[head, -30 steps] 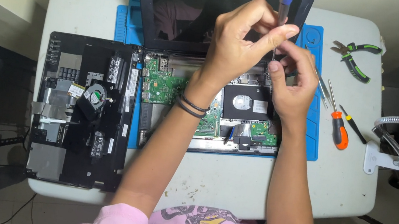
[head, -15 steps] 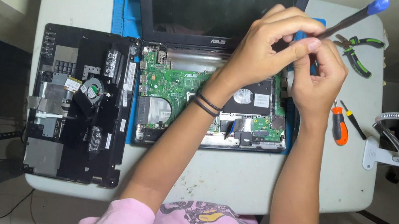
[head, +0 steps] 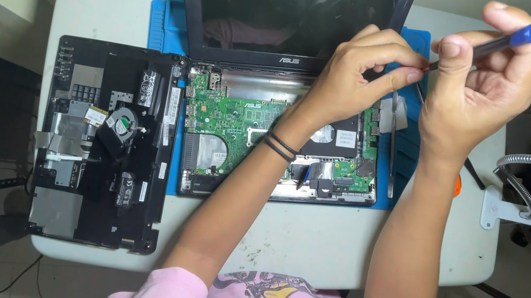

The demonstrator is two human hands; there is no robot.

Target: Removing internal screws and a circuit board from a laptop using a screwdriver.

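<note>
Blue-capped and dark-shafted, the screwdriver (head: 491,45) sits raised above the table's (head: 307,244) right side, clasped in my right hand (head: 483,89) between thumb and curled fingers. My left hand (head: 354,77) pinches its tip with the fingertips (head: 415,74). Below them lies the opened laptop (head: 268,135), its green circuit board (head: 227,120) bare, on a blue mat (head: 168,23). The removed black bottom cover (head: 103,142) rests just left of it.
</note>
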